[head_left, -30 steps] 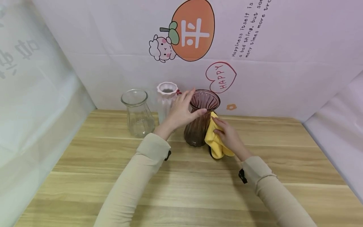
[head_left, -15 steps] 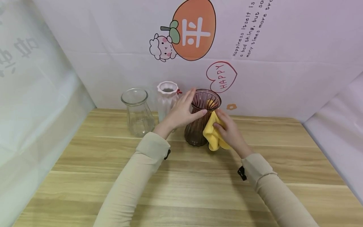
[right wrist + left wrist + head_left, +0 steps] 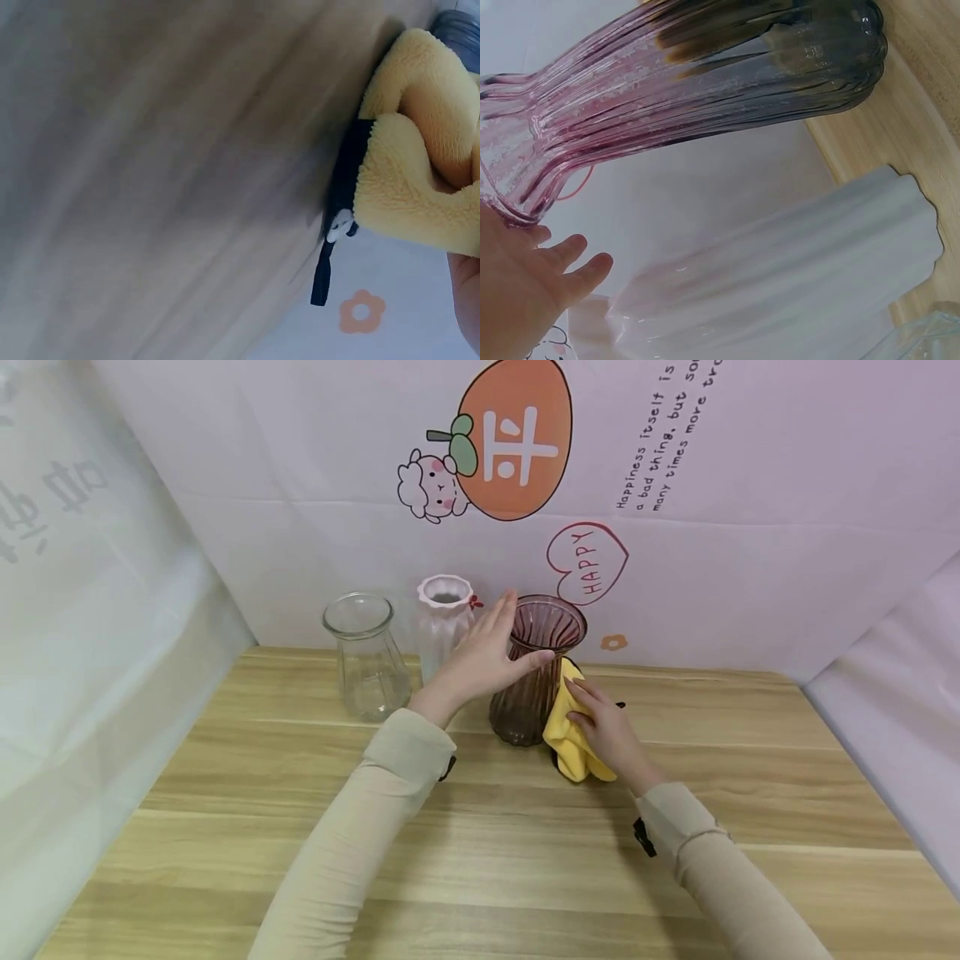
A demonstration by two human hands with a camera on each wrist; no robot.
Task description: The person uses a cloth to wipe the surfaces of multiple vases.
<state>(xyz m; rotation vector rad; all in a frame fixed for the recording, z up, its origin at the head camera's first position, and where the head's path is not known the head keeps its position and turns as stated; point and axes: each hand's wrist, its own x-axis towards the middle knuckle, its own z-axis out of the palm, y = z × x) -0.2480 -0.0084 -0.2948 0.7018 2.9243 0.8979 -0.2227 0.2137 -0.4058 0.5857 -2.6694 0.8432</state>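
Observation:
A ribbed purple glass vase (image 3: 522, 706) stands upright at the back of the table. My left hand (image 3: 487, 660) rests against the left of its flared rim, thumb in front and straight fingers behind. In the left wrist view that hand (image 3: 529, 289) shows fingers spread right at the rim of the vase (image 3: 705, 97). With my right hand (image 3: 611, 731) I pinch a fluffy yellow cloth (image 3: 570, 739) against the vase's right side. The right wrist view shows the folded cloth (image 3: 405, 187) with a dark edging and loop; only a bit of the hand (image 3: 466, 292) appears there.
A white fluted vase (image 3: 442, 635) stands just left of the purple one, partly behind my left hand. Left of that is a clear glass vase (image 3: 371, 672). A printed white backdrop (image 3: 712, 585) rises behind the wooden table (image 3: 480, 860).
The cloth in my right hand goes up the vase's side toward the rim, then comes back down. My left hand keeps its place at the rim, and the vases stay put.

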